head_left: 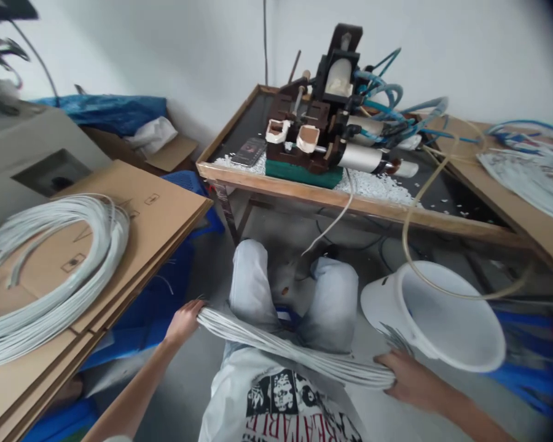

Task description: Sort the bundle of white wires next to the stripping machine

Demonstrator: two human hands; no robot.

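Observation:
Across my lap stretches a bundle of thin white cables (290, 348), sagging slightly in the middle. My left hand (187, 320) is wrapped round its left end. At the other end, my right hand (403, 377) grips the bundle, and dark grey tips stick out past the fingers. To my left, a large coil of similar white cables (105, 245) lies on stacked cardboard sheets (161, 202). In front stands a bench machine (313, 123) with metal cylinders and blue air hoses on a green base.
The machine sits on a wood-edged table (378, 215) strewn with white scraps, a phone (249, 151) beside it. A white bucket (387, 301) stands at my right, a beige hose (408, 239) looping over it. More cables (529, 178) lie on cardboard at far right.

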